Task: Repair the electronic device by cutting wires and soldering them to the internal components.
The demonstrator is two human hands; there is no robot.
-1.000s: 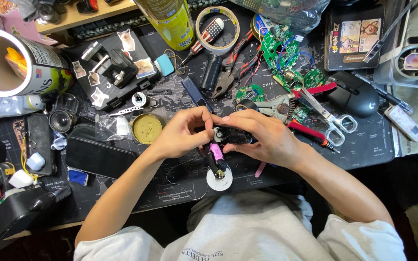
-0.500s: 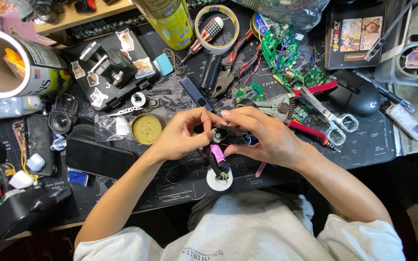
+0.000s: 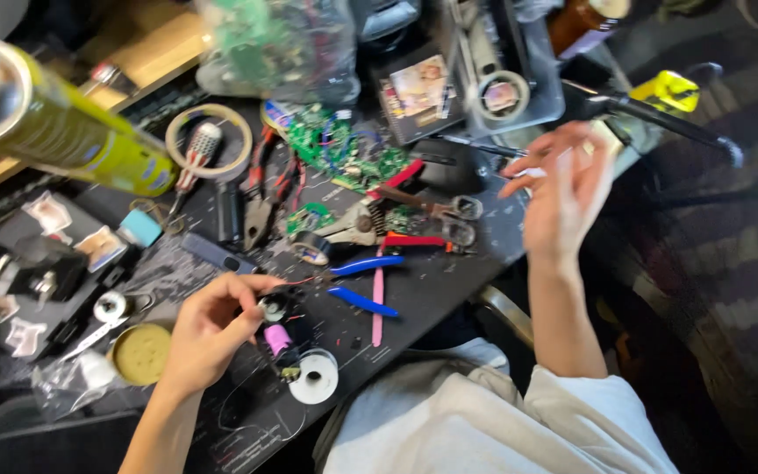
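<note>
My left hand [image 3: 208,329] pinches a small round black part with thin wires [image 3: 274,306] just above the dark work mat [image 3: 423,290]. A pink-capped piece [image 3: 277,339] and a white spool of solder [image 3: 315,378] lie right below it. My right hand [image 3: 561,189] is lifted off to the right, over the mat's edge, fingers spread and holding nothing. Blue-handled pliers [image 3: 363,283] and a pink stick [image 3: 378,303] lie between the two hands.
A yellow spray can [image 3: 54,132] leans at the far left. A tape ring [image 3: 210,140], black pliers [image 3: 261,197], green circuit boards [image 3: 344,154], red-handled cutters and scissors [image 3: 414,211] crowd the mat's back. A round brass tin [image 3: 140,353] sits beside my left wrist.
My right hand has let go of the small part and swung up and to the right. The head view has turned right and tilted. My left hand still holds the part.
</note>
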